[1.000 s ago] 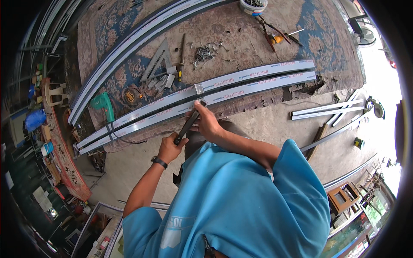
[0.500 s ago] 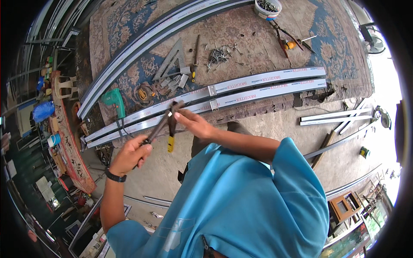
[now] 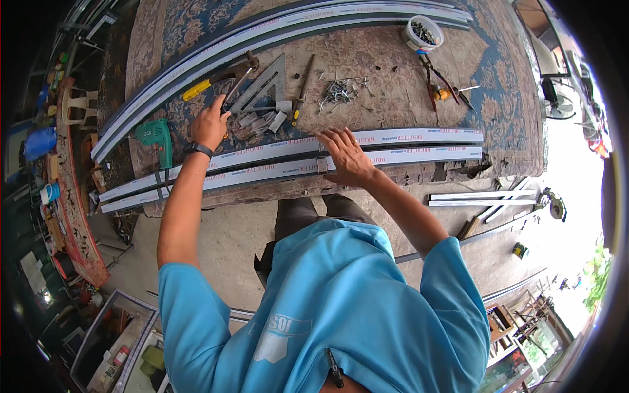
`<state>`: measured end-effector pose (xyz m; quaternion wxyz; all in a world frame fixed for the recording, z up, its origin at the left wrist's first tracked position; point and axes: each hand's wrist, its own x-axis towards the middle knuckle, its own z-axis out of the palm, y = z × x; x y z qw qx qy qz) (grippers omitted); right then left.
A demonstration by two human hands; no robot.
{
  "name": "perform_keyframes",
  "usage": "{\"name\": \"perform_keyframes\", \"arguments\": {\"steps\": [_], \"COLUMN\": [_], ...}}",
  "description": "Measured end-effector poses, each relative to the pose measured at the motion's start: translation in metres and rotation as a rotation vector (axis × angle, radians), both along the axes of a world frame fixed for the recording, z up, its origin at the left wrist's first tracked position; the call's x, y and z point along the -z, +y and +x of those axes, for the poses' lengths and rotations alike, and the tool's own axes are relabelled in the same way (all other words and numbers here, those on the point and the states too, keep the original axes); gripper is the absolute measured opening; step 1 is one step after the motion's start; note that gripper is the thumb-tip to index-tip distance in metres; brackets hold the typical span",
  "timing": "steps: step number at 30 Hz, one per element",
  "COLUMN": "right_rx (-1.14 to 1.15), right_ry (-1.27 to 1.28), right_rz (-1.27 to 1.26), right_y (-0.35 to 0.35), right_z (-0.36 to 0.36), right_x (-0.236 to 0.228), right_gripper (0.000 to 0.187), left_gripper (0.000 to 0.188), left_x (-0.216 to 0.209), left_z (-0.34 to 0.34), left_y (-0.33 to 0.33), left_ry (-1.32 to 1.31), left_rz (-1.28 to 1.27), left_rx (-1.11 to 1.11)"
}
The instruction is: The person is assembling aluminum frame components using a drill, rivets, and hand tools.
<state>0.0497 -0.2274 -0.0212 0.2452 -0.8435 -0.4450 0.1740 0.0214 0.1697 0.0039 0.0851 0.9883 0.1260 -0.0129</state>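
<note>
My left hand [image 3: 209, 128] is closed around a long tool with a dark handle and a thin metal shaft [image 3: 240, 85]; its exact kind is unclear. Its shaft points toward the head of a yellow-handled hammer [image 3: 197, 90], lying beside the metal set square [image 3: 265, 85]. My right hand [image 3: 348, 157] rests, fingers spread, on two long film-covered aluminium profiles [image 3: 419, 154] along the table's near edge. Under its palm side shows a small metal bracket [image 3: 322, 164] on the nearer profile. Small cut metal pieces [image 3: 262, 122] lie between my hands, past the profiles.
A green power drill [image 3: 156, 137] stands at the left. Toward the middle lie a yellow-tipped tool [image 3: 295, 116] and a pile of screws [image 3: 339, 93]. Red-handled pliers [image 3: 432, 88] sit below a white tub of fasteners [image 3: 422, 34]. More long profiles [image 3: 249, 40] span the far side.
My right hand has let go of the hammer, which now lies on the table, and has moved right onto the profiles. My left hand has reached farther forward with its tool.
</note>
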Motion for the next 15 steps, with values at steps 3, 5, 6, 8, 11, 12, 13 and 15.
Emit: {"name": "perform_keyframes", "arguments": {"steps": [3, 5, 6, 8, 11, 12, 13, 15], "right_rx": [0.026, 0.034, 0.029, 0.056, 0.048, 0.048, 0.048, 0.119], "right_ry": [-0.035, -0.108, -0.111, -0.042, 0.055, 0.129, 0.126, 0.078], "right_rz": [0.098, 0.153, 0.151, 0.092, 0.056, 0.035, 0.032, 0.124], "right_y": [-0.01, -0.011, -0.008, -0.003, 0.004, 0.004, 0.003, -0.002], "right_z": [-0.011, -0.016, -0.016, -0.016, -0.008, -0.004, -0.001, 0.004], "right_x": [0.014, 0.02, 0.019, 0.016, -0.003, -0.005, -0.005, -0.004], "right_gripper": [0.086, 0.066, 0.066, 0.062, 0.06, 0.059, 0.059, 0.063], "left_gripper": [0.051, 0.052, 0.053, 0.055, 0.07, 0.07, 0.077, 0.094], "left_x": [-0.001, -0.006, -0.011, -0.017, 0.004, 0.004, 0.004, 0.004], "left_z": [-0.004, -0.021, -0.034, -0.067, -0.116, -0.121, -0.125, -0.124], "left_y": [-0.022, -0.051, -0.063, -0.086, -0.094, -0.094, -0.094, -0.088], "left_ry": [-0.075, -0.151, -0.224, -0.024, 0.233, 0.23, 0.212, 0.219], "left_rz": [0.065, -0.106, -0.268, -0.497, -0.44, -0.442, -0.311, -0.212], "left_rx": [0.083, 0.156, 0.233, 0.286, 0.285, 0.287, 0.254, 0.207]}}
